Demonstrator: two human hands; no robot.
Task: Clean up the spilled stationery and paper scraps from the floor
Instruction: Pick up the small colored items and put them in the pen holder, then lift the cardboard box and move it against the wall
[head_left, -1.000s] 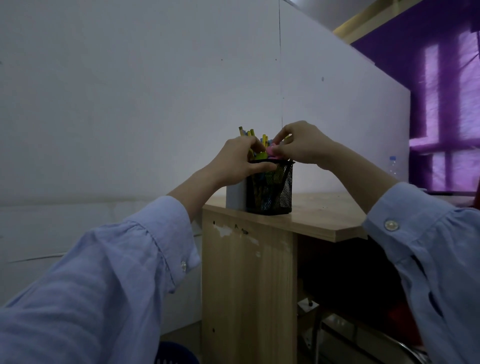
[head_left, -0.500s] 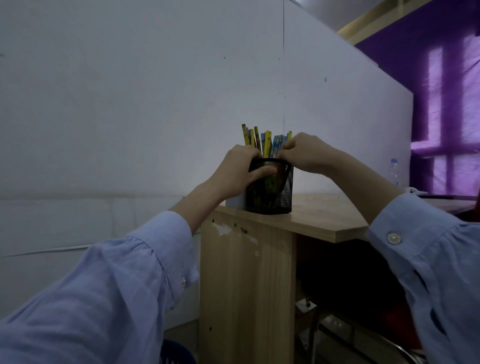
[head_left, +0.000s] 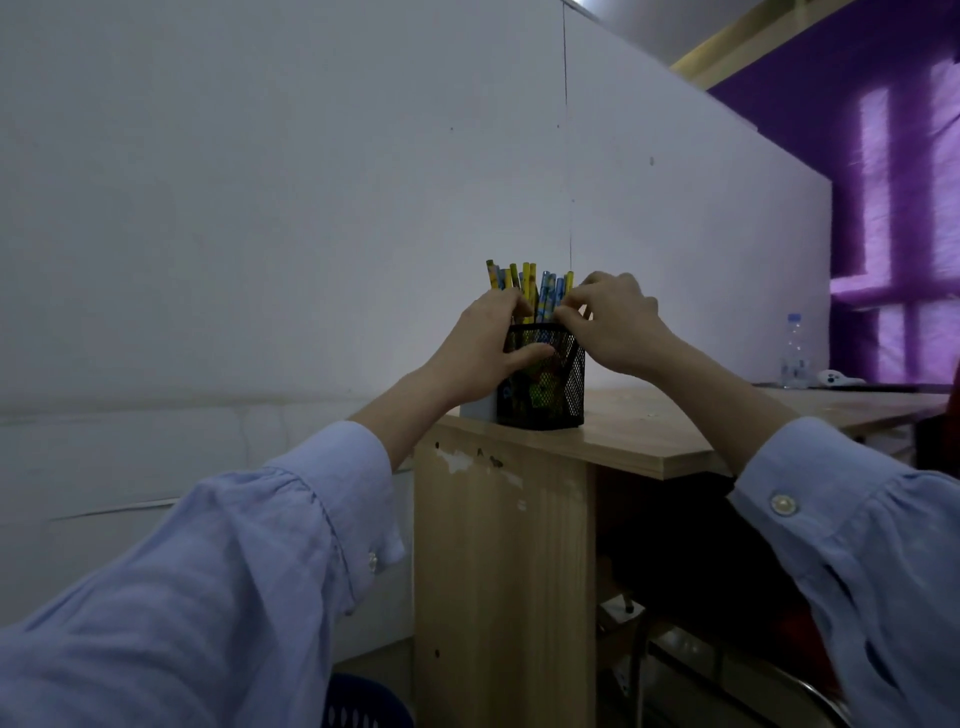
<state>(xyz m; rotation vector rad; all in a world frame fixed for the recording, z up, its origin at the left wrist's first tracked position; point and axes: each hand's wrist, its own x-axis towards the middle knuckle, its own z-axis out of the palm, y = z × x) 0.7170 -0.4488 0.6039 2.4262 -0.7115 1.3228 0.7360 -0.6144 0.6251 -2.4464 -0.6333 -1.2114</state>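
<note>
A black mesh pen holder (head_left: 563, 387) stands near the left corner of a wooden desk (head_left: 670, 436). Several yellow and blue pencils (head_left: 535, 288) stick up out of it. My left hand (head_left: 483, 348) grips the holder's left side, thumb across its front and fingers over the rim. My right hand (head_left: 615, 325) is at the right rim, its fingertips pinching among the pencils. Colourful items show through the mesh low inside. The floor is out of view.
A white wall (head_left: 260, 208) rises behind the desk. A small white box (head_left: 475, 405) stands just left of the holder. A water bottle (head_left: 795, 351) and a white object (head_left: 836, 378) sit far right on the desk. A blue stool (head_left: 363, 704) is below.
The pink item held over the holder a second ago is gone from view. My left hand has slid down onto the holder's side, and the pencils now stand clear above both hands.
</note>
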